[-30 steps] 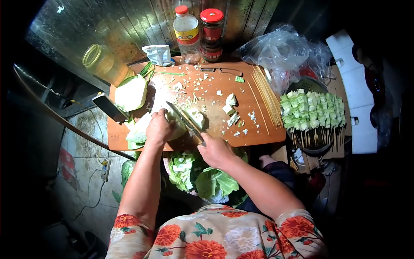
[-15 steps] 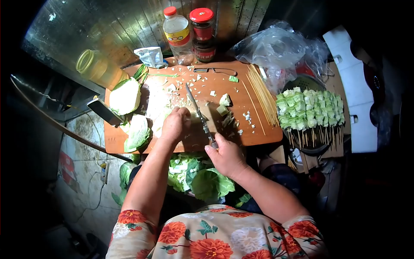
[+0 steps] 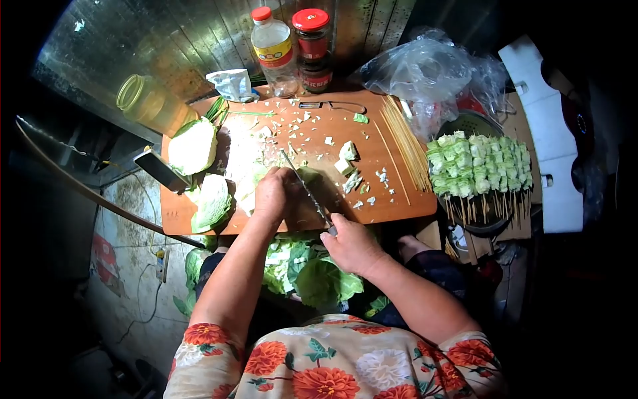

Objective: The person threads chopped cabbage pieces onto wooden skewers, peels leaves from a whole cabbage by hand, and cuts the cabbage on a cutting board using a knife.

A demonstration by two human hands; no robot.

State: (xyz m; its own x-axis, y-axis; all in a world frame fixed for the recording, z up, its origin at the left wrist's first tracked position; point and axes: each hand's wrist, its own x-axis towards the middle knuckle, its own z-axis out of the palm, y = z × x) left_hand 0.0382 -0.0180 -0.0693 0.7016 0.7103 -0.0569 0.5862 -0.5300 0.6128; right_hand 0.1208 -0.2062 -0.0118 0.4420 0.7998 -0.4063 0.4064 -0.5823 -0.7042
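My right hand (image 3: 357, 245) is wrapped round the handle of a kitchen knife (image 3: 308, 191). Its blade points up and left across the wooden cutting board (image 3: 392, 211), seen nearly edge-on, with small bits stuck to it. Just left of the blade, my left hand (image 3: 271, 194) presses down on the board with curled fingers, over pale cabbage leaf that is mostly hidden. Right of the knife lie small cut cabbage pieces (image 3: 345, 166). A cut cabbage half (image 3: 193, 147) and a loose cabbage leaf (image 3: 212, 205) rest at the board's left side.
Bamboo skewers (image 3: 405, 149) lie along the board's right edge. Beyond them, skewered cabbage (image 3: 478, 166) rests over a dark pot. A bottle (image 3: 272, 50), stacked jars (image 3: 312, 46) and a plastic bag (image 3: 425, 76) stand behind. A phone (image 3: 161, 169) leans at left; cabbage leaves (image 3: 319, 276) sit below.
The knife has turned so its blade looks thinner, and its tip has come lower. My right hand has shifted slightly right and down. My left hand stays nearly in place.
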